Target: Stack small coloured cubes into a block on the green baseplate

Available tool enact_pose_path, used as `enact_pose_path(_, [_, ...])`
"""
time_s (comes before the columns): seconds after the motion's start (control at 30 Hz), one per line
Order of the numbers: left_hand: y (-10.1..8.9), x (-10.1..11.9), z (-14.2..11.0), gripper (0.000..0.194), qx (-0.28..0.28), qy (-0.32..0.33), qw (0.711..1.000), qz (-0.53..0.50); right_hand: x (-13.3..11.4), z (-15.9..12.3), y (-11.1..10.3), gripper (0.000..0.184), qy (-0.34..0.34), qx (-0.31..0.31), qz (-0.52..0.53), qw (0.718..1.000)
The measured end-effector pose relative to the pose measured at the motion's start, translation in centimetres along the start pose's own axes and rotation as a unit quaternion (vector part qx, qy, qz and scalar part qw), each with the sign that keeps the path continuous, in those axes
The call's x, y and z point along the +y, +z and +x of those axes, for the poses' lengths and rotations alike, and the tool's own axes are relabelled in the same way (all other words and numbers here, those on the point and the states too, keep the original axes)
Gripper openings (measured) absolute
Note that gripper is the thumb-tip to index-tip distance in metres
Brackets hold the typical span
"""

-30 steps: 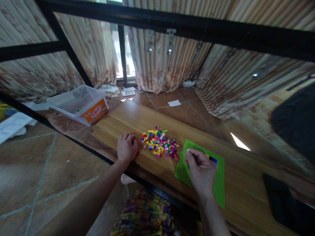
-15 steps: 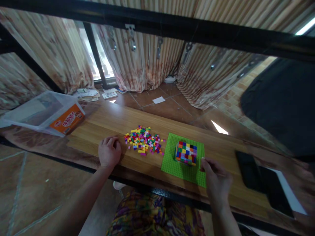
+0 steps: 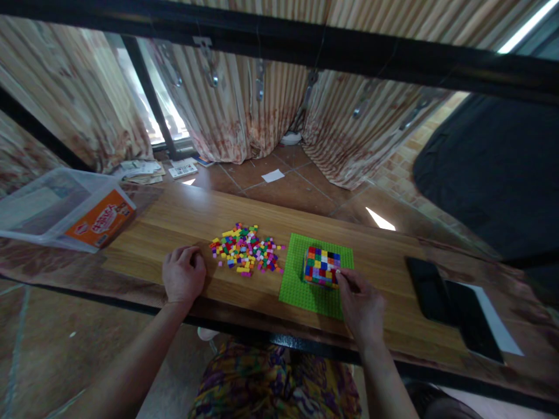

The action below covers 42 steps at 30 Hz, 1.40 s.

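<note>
Block (image 3: 321, 266) of boxy plastic bricks meets right hand (image 3: 362, 301), grip pinched; left hand (image 3: 184, 274) curls; both contents unclear.

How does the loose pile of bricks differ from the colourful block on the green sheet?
The loose pile is scattered untidily across the wooden table; the colourful block sits packed in rows on the green sheet. The pile spreads wide; the block is compact. Both mix many bright colours.
</note>
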<state>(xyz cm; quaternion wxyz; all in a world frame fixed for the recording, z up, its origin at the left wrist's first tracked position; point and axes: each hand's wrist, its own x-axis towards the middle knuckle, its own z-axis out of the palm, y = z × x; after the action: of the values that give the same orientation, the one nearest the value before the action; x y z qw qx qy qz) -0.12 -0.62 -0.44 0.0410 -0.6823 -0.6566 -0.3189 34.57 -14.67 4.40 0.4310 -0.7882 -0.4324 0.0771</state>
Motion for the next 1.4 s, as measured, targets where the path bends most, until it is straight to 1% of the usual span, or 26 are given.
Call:
enact_pose_path(0.17, [0.0, 0.0, 0.0, 0.022, 0.005, 0.001, 1.000, -0.007, 0.7, 0.0, 0.5, 0.032, -0.034, 0.003, 0.024, 0.999])
enact_pose_path(0.33, [0.0, 0.1, 0.0, 0.023, 0.002, -0.003, 1.000, -0.003, 0.5, 0.1, 0.5, 0.033, 0.001, 0.016, 0.056, 0.998])
enact_pose_path(0.53, [-0.1, 0.2, 0.0, 0.025, -0.001, -0.002, 1.000, 0.001, 0.4, -0.2, 0.2, 0.033, 0.024, 0.014, 0.039, 0.999])
enact_pose_path(0.6, [-0.1, 0.2, 0.0, 0.024, 0.002, 0.002, 1.000, 0.005, 0.6, -0.1, 0.1, 0.031, 0.008, 0.013, 0.040, 0.999])
enact_pose_path(0.7, [-0.1, 0.1, 0.0, 0.024, 0.005, 0.008, 1.000, 0.009, 0.9, 0.1, -0.1, 0.029, -0.045, 0.010, 0.026, 0.999])
enact_pose_path(0.83, [-0.1, 0.1, 0.0, 0.024, 0.007, 0.008, 1.000, 0.004, 0.9, 0.6, -0.2, 0.027, -0.119, -0.021, -0.026, 0.992])
enact_pose_path(0.9, [-0.1, 0.1, 0.0, 0.024, 0.007, 0.005, 1.000, 0.002, 0.9, 0.9, -0.2, 0.028, -0.141, -0.034, -0.058, 0.988])
enact_pose_path(1.07, [0.0, 0.1, -0.1, 0.024, 0.003, 0.003, 1.000, -0.001, 0.9, 1.7, 0.0, 0.030, -0.175, -0.057, -0.144, 0.972])
enact_pose_path(1.17, [0.0, 0.1, -0.1, 0.024, 0.004, -0.002, 1.000, -0.003, 1.0, 2.4, 0.0, 0.030, -0.185, -0.064, -0.167, 0.966])
enact_pose_path(1.27, [-0.1, 0.1, 0.0, 0.023, 0.002, -0.002, 1.000, -0.006, 0.9, 3.0, 0.0, 0.030, -0.193, -0.071, -0.154, 0.966])
enact_pose_path(1.4, [-0.1, 0.2, -0.1, 0.023, 0.004, -0.010, 1.000, -0.007, 0.6, 3.0, 0.1, 0.026, -0.195, -0.082, -0.106, 0.972])
